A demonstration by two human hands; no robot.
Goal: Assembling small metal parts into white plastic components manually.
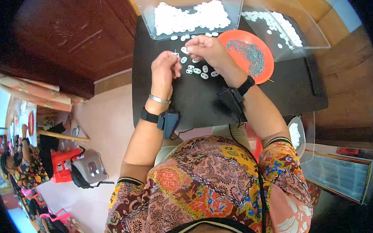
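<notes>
My left hand (165,68) is closed in a pinch over the table's left part. Its fingertips hold a small white plastic piece (175,54) with a thin metal pin standing up from it. Close beside it, my right hand (206,50) pinches a white oval piece (184,50) with holes. Several loose white two-hole pieces (204,69) lie on the dark table (196,98) just below the hands. To the right of my right hand, an orange plate (270,57) carries a heap of grey metal pins or nails (253,56).
Behind my hands stands a clear plastic box (144,20) with a pile of white pieces (192,19). At the far right another clear container (317,39) holds more of them. A bowl of white pieces (294,134) sits low at right. Other people (29,166) are at far left.
</notes>
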